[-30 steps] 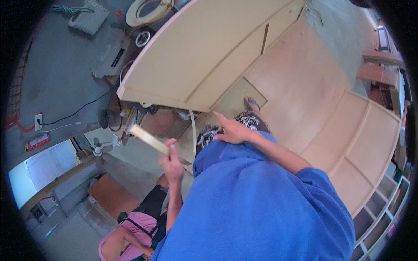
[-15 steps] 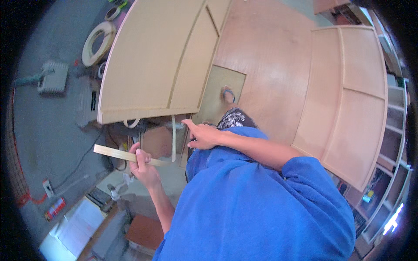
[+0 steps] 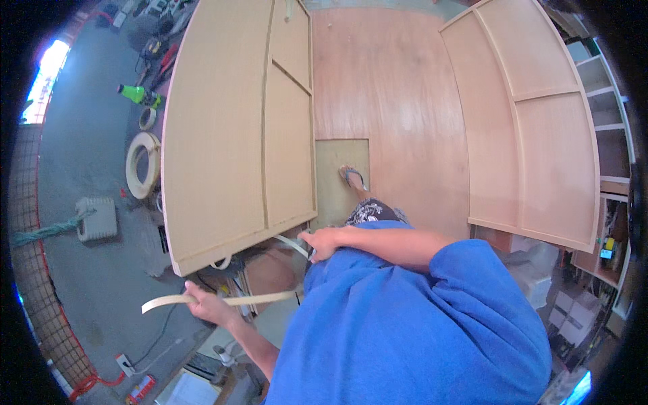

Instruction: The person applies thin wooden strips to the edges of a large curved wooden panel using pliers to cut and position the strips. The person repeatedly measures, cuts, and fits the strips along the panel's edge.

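I see a workshop with a grey concrete floor (image 3: 88, 283) and a large plywood sheet (image 3: 398, 108). In the head view, my left hand (image 3: 206, 305) is closed around a thin pale wood strip (image 3: 223, 300), just below the edge of the long cabinet panel (image 3: 223, 135). My right hand (image 3: 324, 241) pinches a white edge band (image 3: 291, 243) near the panel's corner.

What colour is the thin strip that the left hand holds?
Pale beige, like light wood; the strip shows best in the head view, held by the left hand.
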{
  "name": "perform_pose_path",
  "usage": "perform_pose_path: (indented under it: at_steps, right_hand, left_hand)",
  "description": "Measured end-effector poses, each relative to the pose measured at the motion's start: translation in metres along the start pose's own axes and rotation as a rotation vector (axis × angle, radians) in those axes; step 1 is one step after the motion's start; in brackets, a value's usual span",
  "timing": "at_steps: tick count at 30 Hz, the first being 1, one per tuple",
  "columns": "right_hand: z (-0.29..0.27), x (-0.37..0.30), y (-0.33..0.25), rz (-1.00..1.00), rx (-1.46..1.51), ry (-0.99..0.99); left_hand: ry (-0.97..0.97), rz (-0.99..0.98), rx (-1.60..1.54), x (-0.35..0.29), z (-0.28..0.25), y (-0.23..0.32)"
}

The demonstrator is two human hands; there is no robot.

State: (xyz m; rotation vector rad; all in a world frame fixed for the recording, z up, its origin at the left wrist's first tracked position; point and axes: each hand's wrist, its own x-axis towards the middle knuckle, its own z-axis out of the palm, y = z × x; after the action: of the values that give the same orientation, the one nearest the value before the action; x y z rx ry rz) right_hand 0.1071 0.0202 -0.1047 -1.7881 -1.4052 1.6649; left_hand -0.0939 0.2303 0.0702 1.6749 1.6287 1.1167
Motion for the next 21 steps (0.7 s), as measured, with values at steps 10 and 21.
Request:
perform_pose_path:
  at_steps: [10, 21]
  right_hand:
    - [-0.030, -0.004, 0.011, 0.170, -0.056, -0.011]
    - [-0.064, -0.037, 0.007, 0.160, -0.004, 0.132]
  left_hand:
    - [0.092, -0.016, 0.232, 0.085, -0.003, -0.050]
    - [0.026, -0.384, -0.242, 0.072, 0.012, -0.043]
